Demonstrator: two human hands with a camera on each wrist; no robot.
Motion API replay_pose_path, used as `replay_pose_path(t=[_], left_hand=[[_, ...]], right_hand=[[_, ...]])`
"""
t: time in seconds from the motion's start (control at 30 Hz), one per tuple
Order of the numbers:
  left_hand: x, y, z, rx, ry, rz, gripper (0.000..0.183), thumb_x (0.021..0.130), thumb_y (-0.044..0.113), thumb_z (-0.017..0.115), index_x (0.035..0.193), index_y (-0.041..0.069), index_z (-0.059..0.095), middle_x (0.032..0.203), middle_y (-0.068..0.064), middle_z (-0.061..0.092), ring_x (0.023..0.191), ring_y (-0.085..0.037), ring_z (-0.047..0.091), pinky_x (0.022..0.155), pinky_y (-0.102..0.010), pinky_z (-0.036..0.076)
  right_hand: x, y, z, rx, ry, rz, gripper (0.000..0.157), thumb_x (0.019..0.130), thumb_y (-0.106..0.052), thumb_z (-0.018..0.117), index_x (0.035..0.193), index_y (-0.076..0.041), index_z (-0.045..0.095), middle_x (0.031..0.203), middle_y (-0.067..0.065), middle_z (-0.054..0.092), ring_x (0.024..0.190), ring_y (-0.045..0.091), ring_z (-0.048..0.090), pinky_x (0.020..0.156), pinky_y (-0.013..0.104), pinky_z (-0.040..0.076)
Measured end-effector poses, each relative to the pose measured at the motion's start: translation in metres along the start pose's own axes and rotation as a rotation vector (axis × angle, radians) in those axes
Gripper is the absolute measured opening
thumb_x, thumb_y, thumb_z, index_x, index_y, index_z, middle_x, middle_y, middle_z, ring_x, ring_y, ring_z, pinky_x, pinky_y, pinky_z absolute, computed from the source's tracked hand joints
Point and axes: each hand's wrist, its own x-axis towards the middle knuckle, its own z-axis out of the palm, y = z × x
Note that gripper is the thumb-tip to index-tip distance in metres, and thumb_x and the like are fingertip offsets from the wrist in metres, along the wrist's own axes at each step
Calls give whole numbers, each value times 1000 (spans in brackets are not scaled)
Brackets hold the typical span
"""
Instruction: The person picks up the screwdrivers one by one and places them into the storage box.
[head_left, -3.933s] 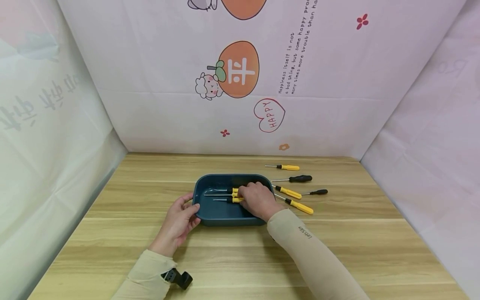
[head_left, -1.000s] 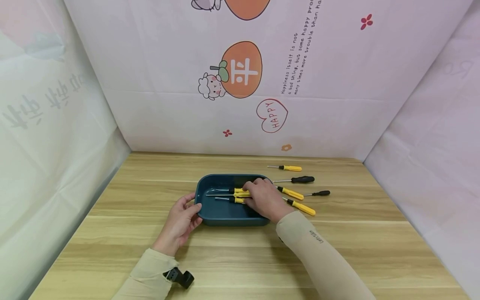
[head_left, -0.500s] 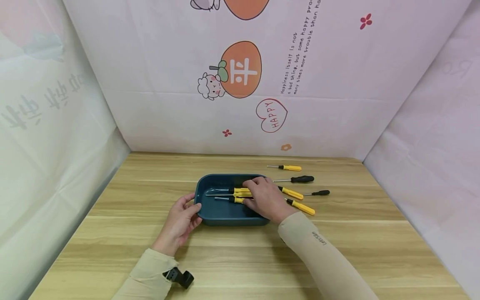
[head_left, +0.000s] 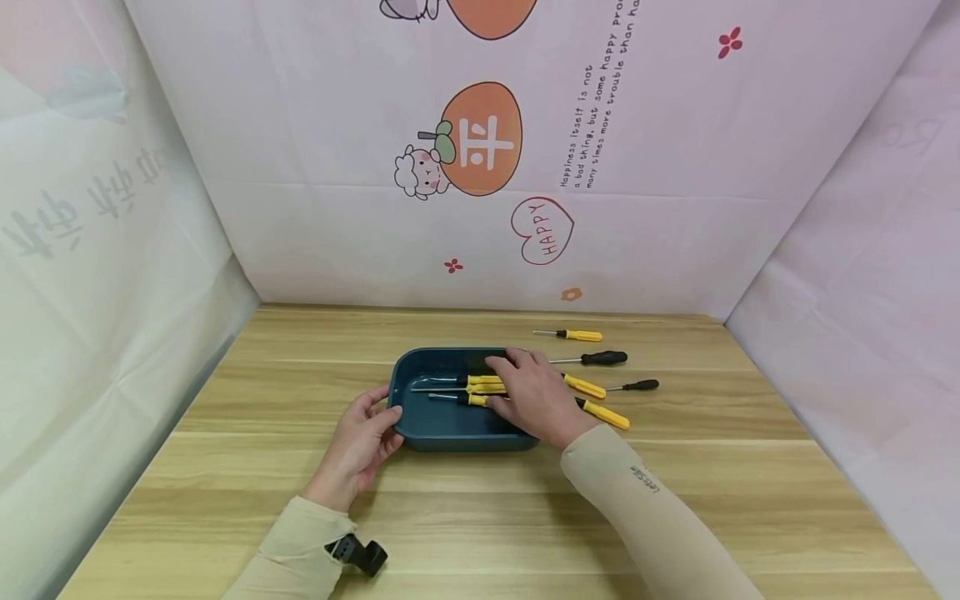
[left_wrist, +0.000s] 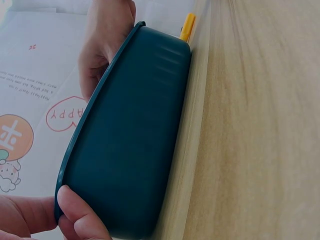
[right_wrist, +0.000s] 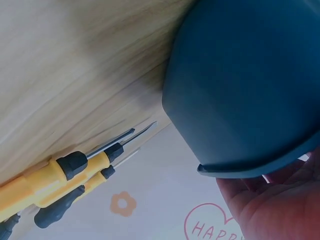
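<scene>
In the head view a dark blue rectangular box (head_left: 465, 445) sits on the table. My left hand (head_left: 357, 446) grips its left end, thumb over the rim and fingers underneath the outside. Three yellow-handled screwdrivers, one of them a screwdriver (head_left: 483, 389) in the middle, lie inside with shafts pointing left. Over the box's right end is my right hand (head_left: 542, 397), index finger and thumb apart beside the yellow handles. Its other fingers are partly hidden. The right wrist view shows the right hand (right_wrist: 280, 205) at the rim, nothing visibly held.
Right of the box lie yellow screwdrivers, one farthest back (head_left: 581, 335), one nearer the front (head_left: 605, 414), and another (head_left: 583, 386) between. A larger black screwdriver (head_left: 603, 358) and a small black one (head_left: 641, 385) lie there too. A printed cloth (head_left: 337, 250) hangs behind the wooden table.
My right hand has shifted slightly right, its index finger spread from the thumb, so more of the yellow handles shows. My left hand and the box stay in place.
</scene>
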Motion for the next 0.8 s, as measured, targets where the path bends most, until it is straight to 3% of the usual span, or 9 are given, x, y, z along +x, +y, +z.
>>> replay_pose_path(t=[0.4, 0.8], left_hand=[[1, 0, 0, 0, 1, 5, 48, 107, 8, 54, 154, 8, 43, 99, -4, 53, 77, -11, 60, 66, -18, 55], [-3, 1, 0, -1, -6, 10, 49, 107, 8, 54, 155, 6, 41, 103, -7, 55, 77, -11, 60, 67, -18, 55]], right_hand=[[-4, 8, -6, -37, 30, -9, 69, 98, -48, 70, 157, -21, 46, 162, 19, 41, 147, 41, 41, 124, 56, 32], [-9, 20, -12, -57, 82, 2, 71, 97, -49, 71, 158, -21, 45, 163, 19, 39, 149, 44, 36, 123, 59, 30]])
